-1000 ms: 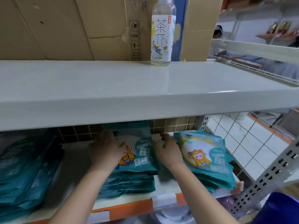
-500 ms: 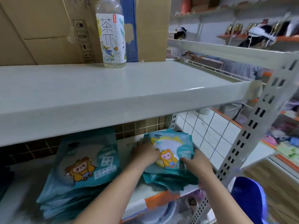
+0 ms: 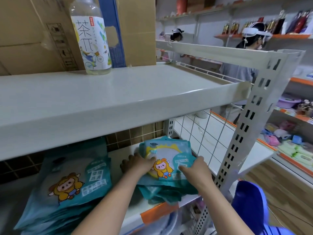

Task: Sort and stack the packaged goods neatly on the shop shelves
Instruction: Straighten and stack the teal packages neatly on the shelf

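both hands are on the right-hand stack of teal pouches (image 3: 166, 184) on the lower shelf (image 3: 122, 156). the left hand (image 3: 138, 164) lies with fingers fairly flat over the top pouch's left edge, pressing down rather than curling round it. the right hand (image 3: 196, 169) sits at the right edge with its fingers bent onto the pouch; can't tell if the thumb is tucked under. the pouches are flat, glossy plastic with a yellow-hooded cartoon kid printed on a pale round panel, and the lower ones fan out crooked with corners poking over the orange shelf lip. a second stack of the same pouches (image 3: 67, 187) sits to the left, well apart, slumped and sloping. above is a smooth cream metal shelf (image 3: 118, 97) carrying a clear tea bottle (image 3: 91, 39) with a paper label, standing upright in front of brown cardboard boxes (image 3: 25, 39). a white wire grid panel (image 3: 203, 133) closes the right end by the perforated upright (image 3: 250, 133)
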